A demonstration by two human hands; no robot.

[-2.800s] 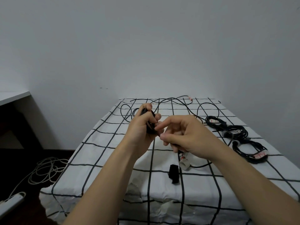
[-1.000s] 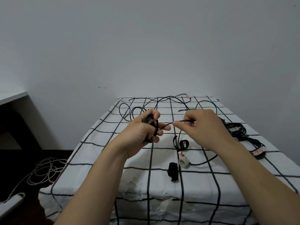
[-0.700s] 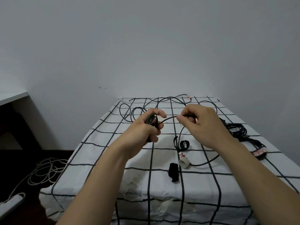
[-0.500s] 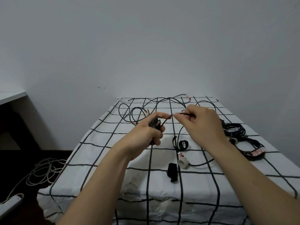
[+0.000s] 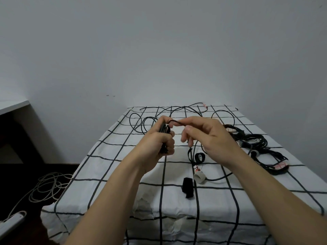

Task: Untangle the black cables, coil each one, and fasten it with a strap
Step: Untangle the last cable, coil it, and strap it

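Observation:
My left hand (image 5: 157,140) grips a small coil of black cable (image 5: 163,130) above the table. My right hand (image 5: 207,137) pinches the same cable's free strand (image 5: 177,122) just right of the coil, arching it over toward the left hand. The strand drops past my right palm down to a white plug (image 5: 199,175) on the cloth. Loose black cable (image 5: 177,110) loops across the far end of the table. A black strap (image 5: 187,188) lies near the front, and a rolled strap ring (image 5: 200,157) sits behind the plug.
The table (image 5: 115,167) wears a white cloth with a black grid. Coiled black cable bundles (image 5: 256,144) with red-and-white tags lie at the right. On the floor at the left are a white cable tangle (image 5: 47,186) and a power strip (image 5: 12,221). A desk corner (image 5: 14,105) juts in.
My right hand has brought the pinched strand leftward over the coil, close to my left thumb. The coil in my left hand has stayed in place.

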